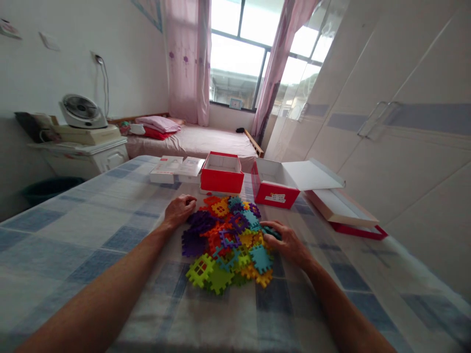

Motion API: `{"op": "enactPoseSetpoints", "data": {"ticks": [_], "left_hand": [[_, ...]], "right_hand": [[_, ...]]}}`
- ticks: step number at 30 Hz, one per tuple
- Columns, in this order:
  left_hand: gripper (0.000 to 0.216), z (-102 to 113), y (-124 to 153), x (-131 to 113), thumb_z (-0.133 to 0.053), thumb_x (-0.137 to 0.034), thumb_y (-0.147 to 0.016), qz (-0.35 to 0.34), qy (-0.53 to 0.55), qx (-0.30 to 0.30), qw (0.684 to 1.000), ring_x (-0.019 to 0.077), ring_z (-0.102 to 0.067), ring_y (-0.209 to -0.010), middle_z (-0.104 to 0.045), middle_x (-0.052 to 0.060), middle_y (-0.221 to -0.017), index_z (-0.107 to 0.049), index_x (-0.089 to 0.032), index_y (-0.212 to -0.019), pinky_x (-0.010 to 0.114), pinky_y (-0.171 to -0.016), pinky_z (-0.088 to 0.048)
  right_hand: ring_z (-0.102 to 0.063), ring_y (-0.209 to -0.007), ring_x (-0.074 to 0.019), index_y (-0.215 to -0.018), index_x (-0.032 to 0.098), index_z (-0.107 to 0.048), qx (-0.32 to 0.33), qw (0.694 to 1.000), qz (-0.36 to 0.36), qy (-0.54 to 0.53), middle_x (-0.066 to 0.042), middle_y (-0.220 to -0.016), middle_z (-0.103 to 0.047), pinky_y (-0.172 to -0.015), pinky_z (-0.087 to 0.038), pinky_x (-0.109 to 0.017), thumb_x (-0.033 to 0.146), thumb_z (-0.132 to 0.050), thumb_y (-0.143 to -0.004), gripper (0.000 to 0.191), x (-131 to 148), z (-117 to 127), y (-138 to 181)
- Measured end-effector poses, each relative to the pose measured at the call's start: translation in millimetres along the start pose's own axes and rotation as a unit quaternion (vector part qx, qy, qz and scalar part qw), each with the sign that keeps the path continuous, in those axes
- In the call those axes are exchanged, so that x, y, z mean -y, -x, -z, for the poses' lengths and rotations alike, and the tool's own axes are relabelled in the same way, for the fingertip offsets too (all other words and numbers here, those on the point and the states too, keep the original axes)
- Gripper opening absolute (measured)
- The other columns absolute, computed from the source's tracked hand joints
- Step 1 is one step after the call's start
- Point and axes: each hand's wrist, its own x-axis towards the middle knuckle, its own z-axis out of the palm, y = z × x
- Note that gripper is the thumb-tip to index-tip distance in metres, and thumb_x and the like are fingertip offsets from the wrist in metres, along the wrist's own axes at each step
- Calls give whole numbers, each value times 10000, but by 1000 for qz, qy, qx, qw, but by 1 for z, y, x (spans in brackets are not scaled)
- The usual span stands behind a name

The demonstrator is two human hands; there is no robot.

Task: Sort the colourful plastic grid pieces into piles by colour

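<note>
A heap of colourful plastic interlocking blocks (228, 240) lies in the middle of a table covered with a blue-and-white checked cloth (91, 230). My left hand (179, 209) rests at the heap's left edge, fingers curled under, nothing visible in them. My right hand (285, 241) sits at the heap's right edge, its fingers closed around a dark teal block (271, 232). A green block (200, 270) lies at the near edge of the heap.
Behind the heap stand an open red box (222, 172), a second red box with its white lid flipped open (279, 186), and a flat lid (346, 211) at the right. White packets (176, 168) lie further back. A wardrobe stands at the right, a bed beyond.
</note>
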Motion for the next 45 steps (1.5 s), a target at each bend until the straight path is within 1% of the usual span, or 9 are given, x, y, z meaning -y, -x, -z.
{"op": "enactPoseSetpoints", "data": {"ticks": [7, 11, 16, 19, 22, 29, 34, 39, 45], "left_hand": [[391, 1, 1, -3, -400, -345, -793, -2, -25, 2, 1000, 216, -625, -931, -688, 63, -1056, -717, -203, -972, 272, -805, -456], [390, 1, 1, -4, -399, -336, -790, -1, -27, 1, 1000, 217, -627, -918, -692, 60, -1046, -721, -206, -967, 274, -799, -459], [384, 0, 0, -3, -412, -330, -781, -4, -19, -1, 1000, 221, -632, -904, -693, 68, -1038, -728, -198, -953, 278, -793, -465], [379, 0, 0, -2, -413, -335, -782, -5, -23, -6, 1000, 214, -632, -885, -695, 63, -1026, -730, -206, -945, 275, -788, -466], [390, -1, -1, -2, -408, -340, -781, -7, -26, -5, 1000, 215, -632, -879, -694, 70, -1020, -729, -195, -949, 278, -788, -466], [405, -2, -2, 1, -401, -336, -775, -10, -21, -4, 1000, 225, -630, -910, -692, 78, -1022, -727, -180, -959, 280, -800, -461], [394, -2, -2, 0, -406, -336, -780, -3, -21, -2, 1000, 221, -630, -911, -691, 71, -1031, -725, -190, -958, 278, -808, -461], [389, -1, -1, -2, -407, -340, -784, -3, -28, -3, 1000, 214, -629, -905, -692, 65, -1027, -726, -196, -954, 270, -803, -462], [383, 1, 0, -5, -409, -336, -787, 4, -36, 1, 999, 204, -628, -895, -692, 50, -1032, -730, -210, -954, 258, -798, -462]], "right_hand": [[-622, -911, -215, -1185, 186, -580, -116, 989, -91, 7, -71, -1026, -672, -837, -457, -356, 387, -365, -887, 419, -15, 3, -1], [-578, -1025, -225, -1171, 186, -581, -131, 988, -50, 62, -95, -1138, -606, -910, -432, -374, 366, -464, -846, 389, -21, 7, -1], [-500, -1126, -229, -1090, 227, -631, -4, 990, 71, 122, -84, -1154, -576, -974, -391, -391, 272, -592, -777, 319, -6, 21, 9], [-474, -1170, -238, -1169, 238, -592, 97, 984, 91, 122, -82, -1188, -577, -1004, -366, -414, 208, -617, -737, 433, 6, 22, 15], [-436, -1220, -253, -1247, 233, -537, 114, 980, 90, 135, -86, -1245, -554, -1035, -320, -437, 158, -612, -708, 550, 10, 17, 18], [-575, -991, -198, -1000, 218, -643, 13, 990, 62, 122, -57, -994, -661, -896, -405, -342, 234, -456, -879, 223, 2, 0, 9], [-597, -775, -167, -902, 193, -595, -82, 992, -11, 90, -31, -851, -657, -709, -419, -275, 283, -479, -860, 153, 5, 8, 12], [-499, -630, -113, -832, 190, -545, 14, 1000, 10, 11, 20, -691, -548, -588, -381, -225, 292, -455, -872, 141, 18, 19, 21], [-546, -749, -106, -816, 197, -647, 157, 985, 72, 6, -23, -908, -588, -665, -426, -210, 215, -536, -834, 114, 27, 16, 24]]}}
